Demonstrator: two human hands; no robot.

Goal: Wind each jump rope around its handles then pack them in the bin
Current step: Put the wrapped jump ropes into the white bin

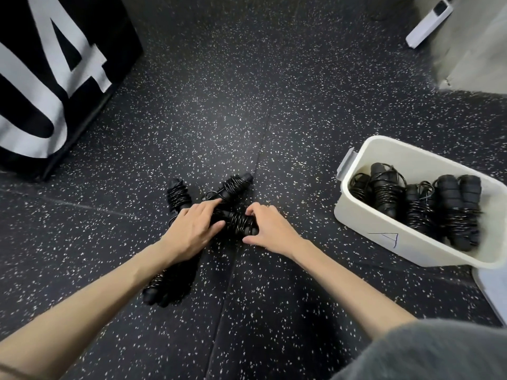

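Note:
Several wound black jump ropes lie on the speckled floor in the middle. One bundle (238, 222) lies crosswise between my hands: my left hand (192, 229) wraps its left end and my right hand (267, 229) curls round its right end. Another bundle (235, 185) points up and right behind them. A third bundle (178, 194) lies at the left, and a fourth bundle (164, 283) is partly hidden under my left forearm. The white bin (384, 234) at the right holds several wound ropes (419, 204).
A black box with large white lettering (55, 78) stands at the upper left. A white power strip (428, 23) and a grey wall base sit at the upper right. A pale lid (491, 289) lies just below the bin.

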